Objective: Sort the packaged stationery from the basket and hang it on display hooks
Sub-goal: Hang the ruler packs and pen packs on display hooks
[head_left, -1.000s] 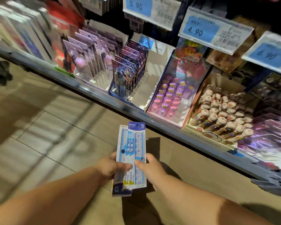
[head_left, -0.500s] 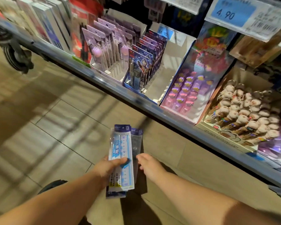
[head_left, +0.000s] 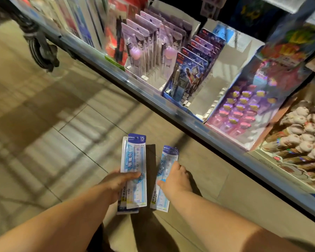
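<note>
**Beside the shelf [head_left: 153, 99], our left hand [head_left: 116, 182] and right hand [head_left: 176, 179] each hold rulers**

Under everything lies the tiled floor [head_left: 44, 133], grey-brown and crossed by striped shadows. Along its far side runs the shelf, its pale front rail slanting from upper left to lower right. On it stand open display boxes, side by side. Purple carded pens [head_left: 145, 44] stand in upright rows, with blue carded pens [head_left: 191, 73] just to their right. Then comes a box of pink-capped items [head_left: 244, 110], and at the far right plush-topped pens [head_left: 302, 139] lie packed together. Much of this is blurred, and we cannot read the labels.

Nearer to us, both forearms reach out over the floor, apart from the shelf. Our left hand grips a stack of ruler packs [head_left: 135, 157]. Its thumb lies across the front pack, and its fingers go behind, out of sight. These packs stand upright, the front one's blue header marked 15. Our right hand, near the left but not touching it, holds a single ruler pack [head_left: 168, 155], slightly tilted. Its thumb presses on the pack's face and its other fingers are bent along the right edge.
</note>
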### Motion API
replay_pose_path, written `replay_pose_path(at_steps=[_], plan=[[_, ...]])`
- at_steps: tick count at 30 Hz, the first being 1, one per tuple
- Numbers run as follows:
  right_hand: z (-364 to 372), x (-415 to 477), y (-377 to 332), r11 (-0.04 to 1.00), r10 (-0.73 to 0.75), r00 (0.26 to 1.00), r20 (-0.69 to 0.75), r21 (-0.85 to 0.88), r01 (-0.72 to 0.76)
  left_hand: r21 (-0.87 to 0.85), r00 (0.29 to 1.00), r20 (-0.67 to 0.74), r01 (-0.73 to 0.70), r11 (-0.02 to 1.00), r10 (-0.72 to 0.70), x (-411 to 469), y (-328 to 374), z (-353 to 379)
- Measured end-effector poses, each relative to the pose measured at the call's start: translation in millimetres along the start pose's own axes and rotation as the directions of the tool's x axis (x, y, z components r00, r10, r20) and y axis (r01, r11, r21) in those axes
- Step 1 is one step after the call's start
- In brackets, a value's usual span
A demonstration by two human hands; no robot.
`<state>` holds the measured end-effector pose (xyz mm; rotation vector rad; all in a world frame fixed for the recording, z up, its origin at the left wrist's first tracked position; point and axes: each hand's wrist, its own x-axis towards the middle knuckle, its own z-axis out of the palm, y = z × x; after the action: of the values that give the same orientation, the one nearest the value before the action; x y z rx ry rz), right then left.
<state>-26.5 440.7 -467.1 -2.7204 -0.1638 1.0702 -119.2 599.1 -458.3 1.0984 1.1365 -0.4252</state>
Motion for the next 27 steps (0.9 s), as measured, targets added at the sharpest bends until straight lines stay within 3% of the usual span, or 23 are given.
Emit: replay_pose_path(at_steps=[7,11,16,22,25,27], plan=[[4,6,-16,0.996,0.027,0.999,-0.026,-0.085,-0.029,-0.018,0.998,0.023,-0.051,0.999,0.052,2,20,-9],[5,7,-13,0.997,0.056,0.998,-0.029,0.055,-0.055,-0.019,0.999,0.026,-0.044,0.999,0.044,1,11,-17],[3,0,-7,0.936,0.001,1.0,0.008,0.351,-0.004,-0.01,0.999,-0.007,-0.032,0.999,0.032,4,10,-19],[-28,-28,-2,0.771,-0.246,0.969,0.002,0.607,0.194,-0.048,0.993,0.117,-0.027,0.998,0.032,-11,23,-5],[-57,-39,-7,0.711,-0.38,0.925,-0.007,0.637,0.298,-0.106,0.974,0.218,-0.037,0.994,0.059,-29,36,5],[-79,-45,-11,0.7,-0.42,0.906,-0.051,0.618,0.359,-0.172,0.949,0.275,-0.112,0.979,0.157,-44,47,13]])
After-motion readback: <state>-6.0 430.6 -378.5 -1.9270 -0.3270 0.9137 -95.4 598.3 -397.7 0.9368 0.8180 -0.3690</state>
